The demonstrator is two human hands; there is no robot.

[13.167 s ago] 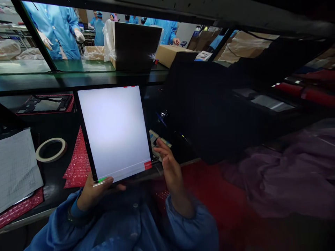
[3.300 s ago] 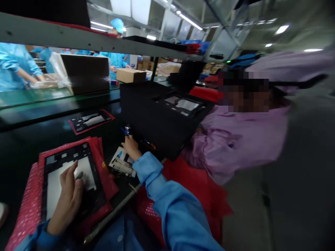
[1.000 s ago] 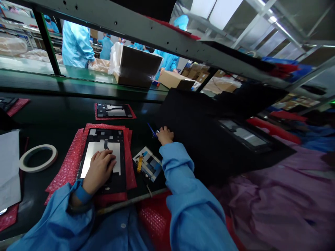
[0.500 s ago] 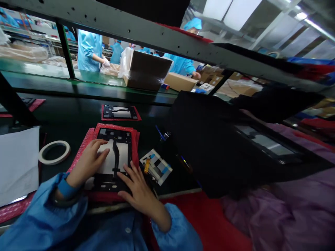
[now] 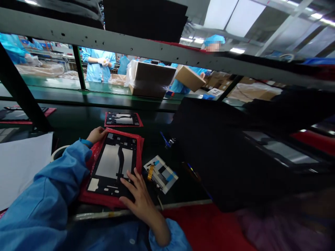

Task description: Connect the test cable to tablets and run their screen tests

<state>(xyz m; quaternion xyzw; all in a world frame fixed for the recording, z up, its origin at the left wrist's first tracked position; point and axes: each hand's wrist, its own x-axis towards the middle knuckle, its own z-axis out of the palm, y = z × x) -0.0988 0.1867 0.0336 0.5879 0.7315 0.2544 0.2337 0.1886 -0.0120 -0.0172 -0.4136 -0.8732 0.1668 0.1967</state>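
A black tablet back assembly [image 5: 104, 164] with a silver panel and a dark flex cable lies on a stack of red bubble wrap sheets [image 5: 89, 193]. My left hand [image 5: 96, 135] is at the stack's far left corner, its fingers closed on the edge of the red bubble wrap. My right hand [image 5: 140, 197] rests with fingers spread over the lower right of the tablet assembly, touching it. Right of that hand lies a small pale plate [image 5: 160, 174] with blue, black and orange tape pieces. My left sleeve partly covers a roll of white tape [image 5: 56, 153].
Another tablet part on red wrap [image 5: 140, 122] lies behind the stack. A white sheet [image 5: 23, 167] covers the left side. A blue-handled tool [image 5: 165, 139] lies near a large black sheet [image 5: 206, 153] on the right. Shelf posts and a rail [image 5: 154, 52] cross above; co-workers stand beyond.
My left hand has moved off the tablet assembly, away to the wrap's far left corner. My right hand stays on the lower right. In the background, a co-worker has lifted and tilted a cardboard box.
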